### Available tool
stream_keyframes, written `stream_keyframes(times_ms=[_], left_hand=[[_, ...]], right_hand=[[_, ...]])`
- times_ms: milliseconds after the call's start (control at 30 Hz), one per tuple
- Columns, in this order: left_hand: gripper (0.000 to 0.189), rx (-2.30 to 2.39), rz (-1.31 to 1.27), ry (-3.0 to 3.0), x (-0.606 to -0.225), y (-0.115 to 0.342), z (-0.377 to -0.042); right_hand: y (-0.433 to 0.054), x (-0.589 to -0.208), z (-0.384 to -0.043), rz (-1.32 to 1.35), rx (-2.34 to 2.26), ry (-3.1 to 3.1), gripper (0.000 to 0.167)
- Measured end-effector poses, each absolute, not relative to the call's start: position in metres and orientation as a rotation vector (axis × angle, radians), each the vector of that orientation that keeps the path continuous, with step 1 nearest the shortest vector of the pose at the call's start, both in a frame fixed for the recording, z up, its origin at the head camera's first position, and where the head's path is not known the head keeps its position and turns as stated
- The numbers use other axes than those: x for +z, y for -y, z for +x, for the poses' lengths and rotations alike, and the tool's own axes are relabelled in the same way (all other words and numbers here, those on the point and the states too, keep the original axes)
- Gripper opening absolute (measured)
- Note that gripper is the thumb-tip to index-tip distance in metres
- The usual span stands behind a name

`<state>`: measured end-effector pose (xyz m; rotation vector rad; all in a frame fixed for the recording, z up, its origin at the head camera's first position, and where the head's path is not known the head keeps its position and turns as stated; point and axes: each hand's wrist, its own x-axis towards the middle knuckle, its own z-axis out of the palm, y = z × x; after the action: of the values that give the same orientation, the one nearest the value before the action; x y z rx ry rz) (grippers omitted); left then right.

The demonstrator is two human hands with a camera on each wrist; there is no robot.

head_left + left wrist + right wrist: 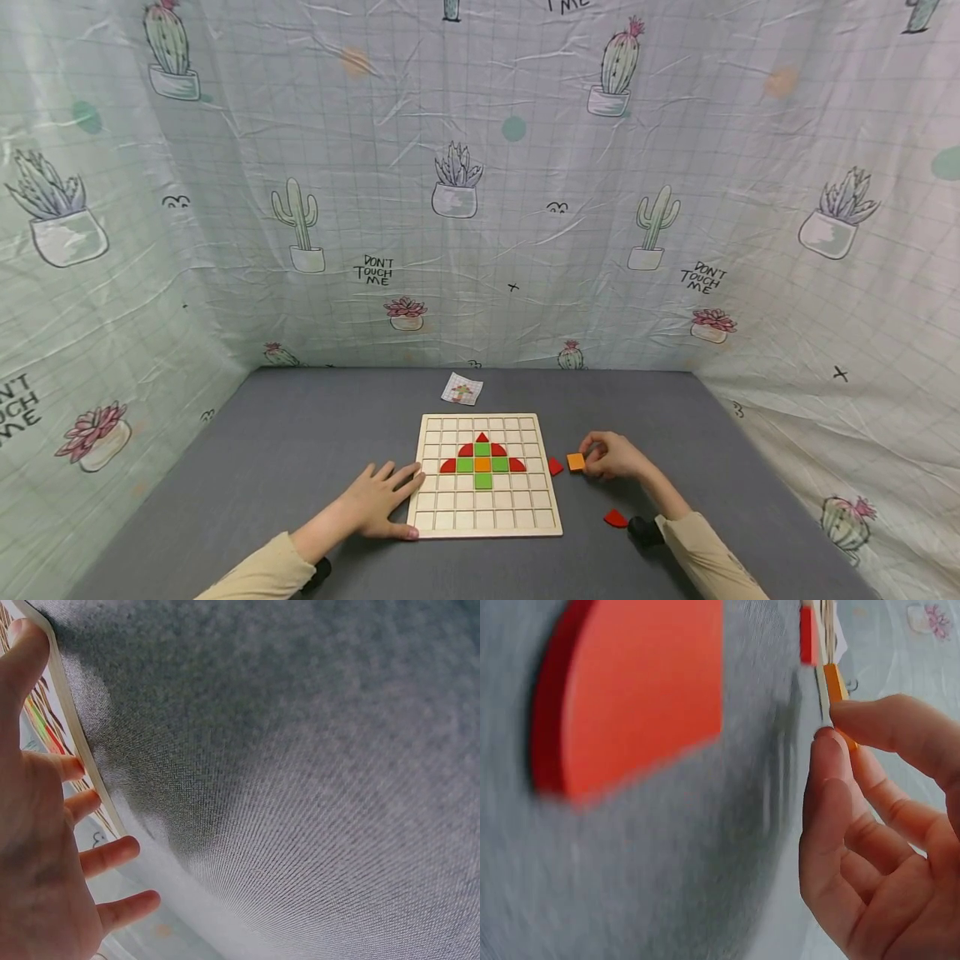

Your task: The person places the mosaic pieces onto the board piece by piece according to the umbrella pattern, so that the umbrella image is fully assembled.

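My right hand [615, 457] pinches an orange square tile [575, 462] between thumb and fingers, to the right of the wooden grid board [450, 522]. In the right wrist view the orange tile [835, 682] sits at the fingertips, partly hidden by them. Spread along the board's left edge, my left hand [375, 502] rests with fingers and thumb straight, the thumb at the near left corner. On the board, green, red and orange tiles form a pattern around an orange centre tile [482, 464], with a green tile [483, 482] below it.
A red piece [555, 467] lies just off the board's right edge. Nearer me, a red quarter-round piece [615, 518] lies by the right wrist and looms large in the right wrist view. Behind the board is a paper card [462, 389] with a printed coloured pattern. Curtains surround the grey table [315, 425].
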<state>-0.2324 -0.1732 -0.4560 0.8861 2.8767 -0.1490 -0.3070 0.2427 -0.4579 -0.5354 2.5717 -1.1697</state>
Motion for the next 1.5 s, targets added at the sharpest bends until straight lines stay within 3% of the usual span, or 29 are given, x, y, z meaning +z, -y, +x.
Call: stream_keyframes(times_ms=[533, 1500], left_hand=[[0.086, -0.144, 0.933, -2.892, -0.457, 0.176, -0.233], [0.083, -0.171, 0.904, -2.876, -0.452, 0.174, -0.23]], right_hand=[[-0.208, -0.448, -0.285, -0.435, -1.38, -2.522, 0.03], [-0.138, -0.457, -0.258, -0.498, -1.454, -2.381, 0.024]])
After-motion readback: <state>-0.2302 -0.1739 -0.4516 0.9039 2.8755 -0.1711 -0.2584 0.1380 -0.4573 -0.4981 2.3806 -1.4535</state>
